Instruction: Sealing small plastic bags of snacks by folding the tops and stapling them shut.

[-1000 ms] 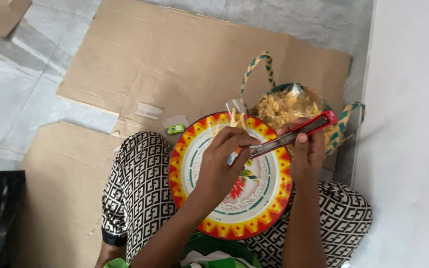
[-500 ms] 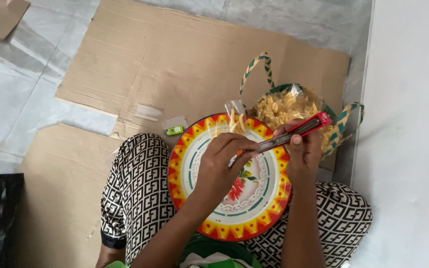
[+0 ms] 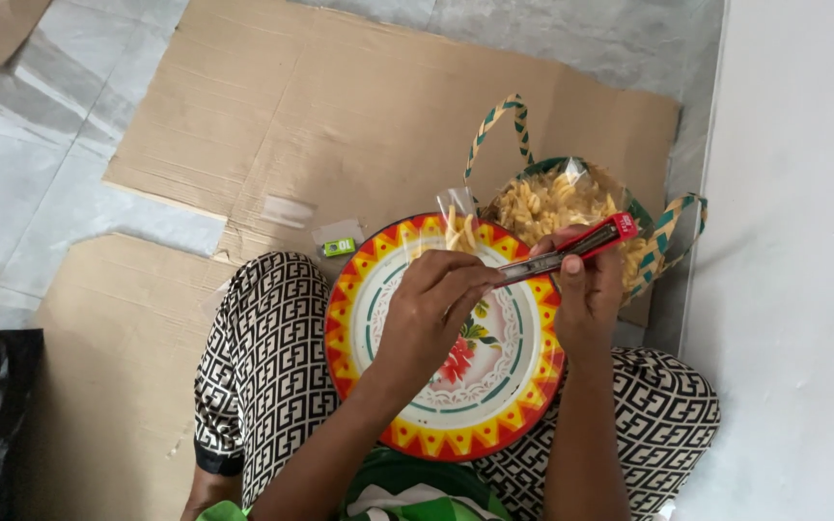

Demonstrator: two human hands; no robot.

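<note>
The left hand (image 3: 433, 309) covers the neck of the small clear plastic bag (image 3: 458, 228), so how the fingers pinch it cannot be seen. The right hand (image 3: 586, 294) hides the middle of the long red-and-metal clamp tool (image 3: 571, 253) (its near end is lost behind the left fingers). The small green object (image 3: 339, 248) left of the grip is too small to identify.

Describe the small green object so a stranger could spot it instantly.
Start at the round floral tray on the person's lap. Just past its upper left rim, on the brown cardboard, lies the small green object. It is the only bright green item on the cardboard.
</note>
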